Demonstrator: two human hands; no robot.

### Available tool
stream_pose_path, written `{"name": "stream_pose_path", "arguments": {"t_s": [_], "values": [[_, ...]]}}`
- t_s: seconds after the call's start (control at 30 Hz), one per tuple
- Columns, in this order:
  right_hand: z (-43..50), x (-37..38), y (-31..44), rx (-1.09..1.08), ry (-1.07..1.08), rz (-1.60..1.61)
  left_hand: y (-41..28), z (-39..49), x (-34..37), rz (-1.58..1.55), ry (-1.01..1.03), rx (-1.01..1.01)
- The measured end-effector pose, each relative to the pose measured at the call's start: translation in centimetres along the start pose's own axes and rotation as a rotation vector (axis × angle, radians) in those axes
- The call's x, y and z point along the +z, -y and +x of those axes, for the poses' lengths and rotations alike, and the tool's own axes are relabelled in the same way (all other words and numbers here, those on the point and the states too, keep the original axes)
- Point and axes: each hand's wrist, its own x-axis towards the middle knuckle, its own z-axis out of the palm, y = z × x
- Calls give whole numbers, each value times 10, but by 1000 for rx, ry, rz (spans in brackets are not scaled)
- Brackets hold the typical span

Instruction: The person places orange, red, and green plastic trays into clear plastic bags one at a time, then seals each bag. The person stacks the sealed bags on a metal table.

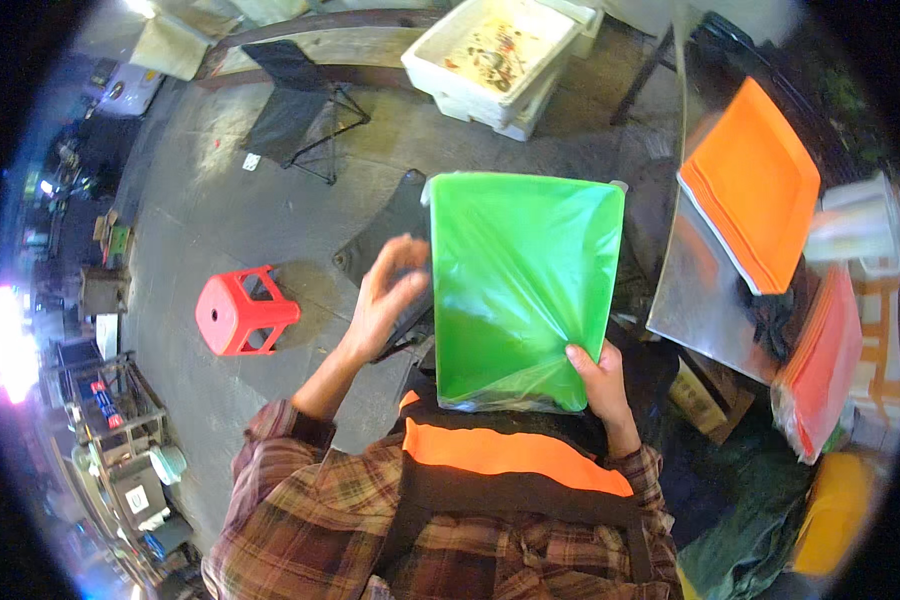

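Note:
A green plastic tray [521, 277], covered by clear plastic film, is held upright before my chest. My right hand [604, 375] grips its lower right edge, with the thumb on the film and the fingers hidden behind. The film creases out from under that thumb. Just left of the tray, my left hand [394, 281] is raised with fingers apart, slightly blurred; whether a fingertip touches the tray's edge I cannot tell. To the right, a stack of orange trays [757, 187] lies on a table with a glossy surface [675, 300].
A red plastic stool [229, 311] stands on the floor at left, a black folding chair [289, 105] beyond it. White foam boxes [450, 86] are at the top. Wrapped pinkish-red trays [825, 360] lie at right, near a cardboard box [697, 397]. A metal cart [120, 457] stands lower left.

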Motion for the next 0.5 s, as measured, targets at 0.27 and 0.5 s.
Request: {"name": "stream_pose_path", "arguments": {"t_s": [0.27, 0.5], "values": [[-3, 29, 19, -151, -98, -48, -31, 68, 26, -187, -220, 115], [-11, 15, 12, -35, -49, -17, 8, 53, 49, -266, -108, 78]]}}
